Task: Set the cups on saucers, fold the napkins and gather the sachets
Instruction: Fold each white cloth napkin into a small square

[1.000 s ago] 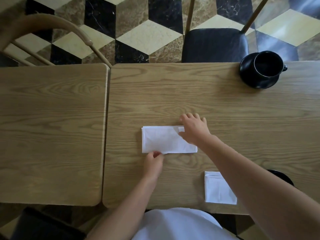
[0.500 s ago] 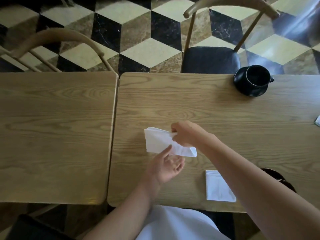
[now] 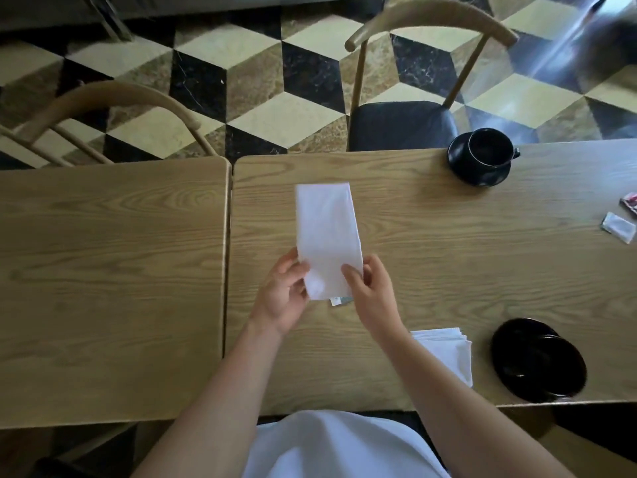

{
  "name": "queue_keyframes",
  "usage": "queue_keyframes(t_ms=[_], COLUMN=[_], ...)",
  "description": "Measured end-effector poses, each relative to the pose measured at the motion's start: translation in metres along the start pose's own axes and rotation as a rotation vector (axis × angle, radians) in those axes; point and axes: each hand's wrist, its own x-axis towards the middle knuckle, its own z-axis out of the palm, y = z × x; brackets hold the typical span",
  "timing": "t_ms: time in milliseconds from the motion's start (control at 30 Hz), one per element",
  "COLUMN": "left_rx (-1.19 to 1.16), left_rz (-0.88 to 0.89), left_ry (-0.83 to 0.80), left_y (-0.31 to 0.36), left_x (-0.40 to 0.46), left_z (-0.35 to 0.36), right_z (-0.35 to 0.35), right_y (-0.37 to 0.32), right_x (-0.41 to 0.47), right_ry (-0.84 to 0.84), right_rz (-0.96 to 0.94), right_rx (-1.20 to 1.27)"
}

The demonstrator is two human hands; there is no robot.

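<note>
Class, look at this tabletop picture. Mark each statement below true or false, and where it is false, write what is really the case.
1. Both hands hold the napkin. True: the left hand and right hand pinch its near end.
2. The cup stands on a saucer. True.
3. The near saucer carries a cup. False: no cup is on it.
4. The folded napkin lies on the left table. False: it lies on the right table, beside the near saucer.
5. Sachets lie near the right edge. True.
</note>
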Motion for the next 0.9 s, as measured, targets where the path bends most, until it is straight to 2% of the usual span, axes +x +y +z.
queue_keyframes(t_ms=[133,200,433,633,767,900], left_rx=[0.424,0.555,0.696,0.527,0.343,0.247], left_rz=[-0.296,-0.432,-0.507,-0.443,-0.381,-0.383], left_ry=[0.252,0.265,0.208,0.336,0.289,0.271], left_y=[-0.052,-0.073,-0.092,-0.072,-0.050,-0.026], left_x=[-0.022,-0.033,-0.043,-0.037,-0.023,-0.001], left_z=[-0.023,-0.036,-0.041,-0.030,-0.022,-0.011], right_z=[-0.007,-0.012,-0.019,-0.017,-0.020,-0.015], right_y=[0.069,0.092,0.091,0.060,0.028,0.005], right_x=[-0.021,-0.032,-0.045,-0.027,-0.005,0.024], right_ry=[0.057,0.065,-0.004,-0.101,-0.160,-0.238], right_rz=[0.436,0.597,0.687,0.696,0.689,0.652], right_rx=[-0.069,-0.078,-0.122,-0.149,-0.051,-0.099])
